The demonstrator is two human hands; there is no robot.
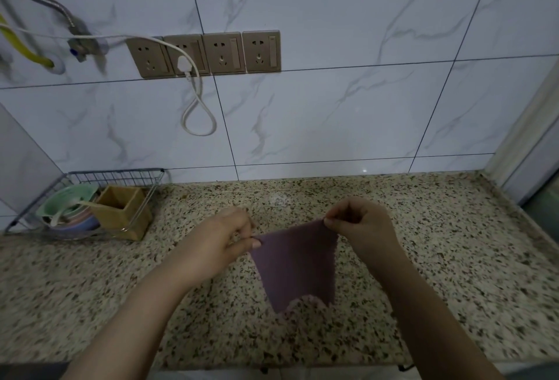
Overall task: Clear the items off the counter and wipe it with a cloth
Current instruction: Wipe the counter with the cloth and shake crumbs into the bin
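- The left hand pinches one upper corner of the purple cloth between thumb and fingertips.
- The right hand pinches the other upper corner, fingers curled over the edge — that corner sits a little higher than the left one.
- Between the two hands the cloth is stretched out and hangs down toward the person, over the speckled counter; whether its lower edge touches the stone I cannot tell.
- Well to the left of the left hand, at the counter's back edge, a wire rack holds stacked bowls and a wooden box.
- Beyond the hands, on the tiled wall — a row of sockets, with a white plug in one and its cord looping down.
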